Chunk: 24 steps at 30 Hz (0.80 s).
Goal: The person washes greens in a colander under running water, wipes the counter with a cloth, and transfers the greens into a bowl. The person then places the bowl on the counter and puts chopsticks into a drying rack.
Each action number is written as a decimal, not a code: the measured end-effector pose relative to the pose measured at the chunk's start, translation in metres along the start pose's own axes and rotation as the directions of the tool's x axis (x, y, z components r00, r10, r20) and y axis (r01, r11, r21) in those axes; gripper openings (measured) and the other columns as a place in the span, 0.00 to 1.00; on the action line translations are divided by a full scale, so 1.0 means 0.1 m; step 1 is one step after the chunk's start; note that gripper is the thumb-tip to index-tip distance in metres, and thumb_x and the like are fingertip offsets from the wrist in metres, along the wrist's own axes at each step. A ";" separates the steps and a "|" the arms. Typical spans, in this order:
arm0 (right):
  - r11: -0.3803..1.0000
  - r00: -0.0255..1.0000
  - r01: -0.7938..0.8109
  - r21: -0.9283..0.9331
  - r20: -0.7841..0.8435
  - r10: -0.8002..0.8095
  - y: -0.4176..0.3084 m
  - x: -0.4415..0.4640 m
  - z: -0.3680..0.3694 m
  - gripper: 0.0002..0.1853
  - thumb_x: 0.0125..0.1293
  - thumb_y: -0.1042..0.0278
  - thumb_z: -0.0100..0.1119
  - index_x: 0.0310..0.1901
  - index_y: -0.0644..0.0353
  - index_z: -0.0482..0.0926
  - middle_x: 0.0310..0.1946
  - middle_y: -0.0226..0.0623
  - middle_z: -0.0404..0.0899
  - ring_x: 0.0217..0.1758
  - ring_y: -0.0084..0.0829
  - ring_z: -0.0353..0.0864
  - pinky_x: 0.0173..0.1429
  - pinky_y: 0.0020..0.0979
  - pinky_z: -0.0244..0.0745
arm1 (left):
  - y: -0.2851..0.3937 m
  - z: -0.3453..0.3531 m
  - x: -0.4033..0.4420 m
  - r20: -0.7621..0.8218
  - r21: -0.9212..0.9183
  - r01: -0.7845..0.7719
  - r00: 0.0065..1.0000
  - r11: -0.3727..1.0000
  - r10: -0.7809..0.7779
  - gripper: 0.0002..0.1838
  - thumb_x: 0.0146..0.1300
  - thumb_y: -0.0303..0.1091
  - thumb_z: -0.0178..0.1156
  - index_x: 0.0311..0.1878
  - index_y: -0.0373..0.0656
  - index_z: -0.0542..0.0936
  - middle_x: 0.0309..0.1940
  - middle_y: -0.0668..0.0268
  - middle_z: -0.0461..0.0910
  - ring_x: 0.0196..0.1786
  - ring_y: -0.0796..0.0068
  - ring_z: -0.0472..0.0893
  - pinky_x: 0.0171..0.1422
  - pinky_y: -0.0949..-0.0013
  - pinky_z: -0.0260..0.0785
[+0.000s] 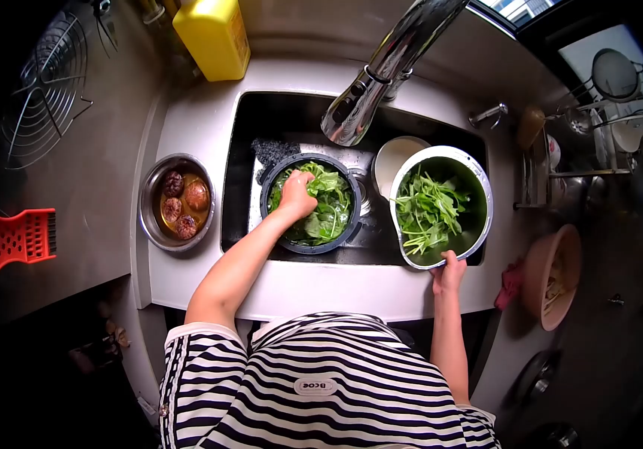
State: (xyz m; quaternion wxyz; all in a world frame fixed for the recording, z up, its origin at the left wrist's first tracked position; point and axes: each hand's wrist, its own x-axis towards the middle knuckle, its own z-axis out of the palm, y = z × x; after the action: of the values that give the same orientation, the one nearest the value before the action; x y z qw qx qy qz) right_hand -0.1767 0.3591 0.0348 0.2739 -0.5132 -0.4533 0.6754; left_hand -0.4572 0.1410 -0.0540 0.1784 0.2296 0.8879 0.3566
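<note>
Where the far left counter is seen, a red slotted holder (18,239) is placed below a round wire rack (47,112). Next, a metal bowl (147,222) is set on the pale counter (180,274) left of the sink, with round brown pieces (196,195) held in liquid. Behind it, a yellow container (214,39) is stood upright. Inside the sink (389,255), leafy greens (324,191) are held in water in a dark-rimmed basin (356,215). The left hand (297,196) is lowered into that basin, fingers bent down onto the leaves; fingertips are hidden, so how far they are open and whether any leaf is gripped cannot be told. Above, the faucet (364,97) is angled down. A pale bowl (392,161) is partly covered by the metal pot (483,222), in which more greens (428,212) are contained. The pot's near rim is gripped by the right hand (449,272), fingers closed on it. Further right, a pink cloth item (510,284) is seen beside a pink basin (571,258).
</note>
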 end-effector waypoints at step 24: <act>0.999 0.998 0.040 0.009 -0.038 -0.040 -0.09 -0.09 0.14 0.14 0.49 0.78 0.48 0.40 0.65 0.68 0.30 0.32 0.72 0.23 0.24 0.74 0.18 0.26 0.75 | 0.17 0.27 -0.04 0.292 0.490 0.108 0.915 0.865 -0.279 0.61 0.30 0.44 0.75 0.68 0.61 0.46 0.68 0.60 0.42 0.65 0.46 0.54 0.60 0.42 0.60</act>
State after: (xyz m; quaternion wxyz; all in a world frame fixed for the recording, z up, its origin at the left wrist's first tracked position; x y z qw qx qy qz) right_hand -0.1874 0.3509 0.0475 0.2984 -0.5154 -0.4550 0.6620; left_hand -0.4362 0.1645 -0.0594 0.3102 0.2340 0.9190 0.0669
